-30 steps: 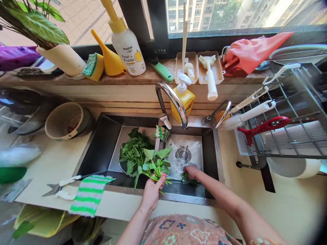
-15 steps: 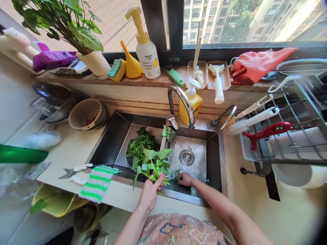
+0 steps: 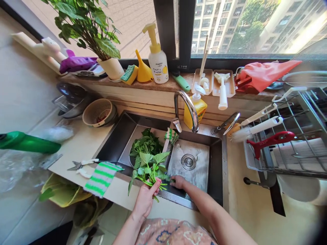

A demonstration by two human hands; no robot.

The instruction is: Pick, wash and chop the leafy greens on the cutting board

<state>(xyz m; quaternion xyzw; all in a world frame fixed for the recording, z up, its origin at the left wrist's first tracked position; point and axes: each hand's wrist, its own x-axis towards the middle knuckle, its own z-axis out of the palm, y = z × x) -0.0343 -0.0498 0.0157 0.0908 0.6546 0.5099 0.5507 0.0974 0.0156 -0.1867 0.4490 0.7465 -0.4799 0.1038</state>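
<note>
My left hand [image 3: 147, 197] is closed around the stems of a bunch of leafy greens [image 3: 149, 166], over the front rim of the double sink [image 3: 176, 198]. The leaves point away from me, and the cut stem ends stick out to the right of my thumb. In the right basin, close to the divider, my right hand [image 3: 178, 182] has its fingers curled together. Something dark green shows at its fingertips; what it is I cannot make out. Behind the held bunch, a heap of loose greens [image 3: 145, 144] lies in the left basin.
A chrome faucet [image 3: 186, 97] arches over the sink. A striped cloth [image 3: 103, 178] and white-handled scissors [image 3: 83, 166] lie on the left counter, near a colander [image 3: 98, 112]. A wire dish rack [image 3: 293, 136] stands at the right. Bottles and brushes line the windowsill [image 3: 176, 80].
My right hand has moved slightly left, closer to the held stems. The left hand keeps its grip on the greens. The whole view has shifted a little.
</note>
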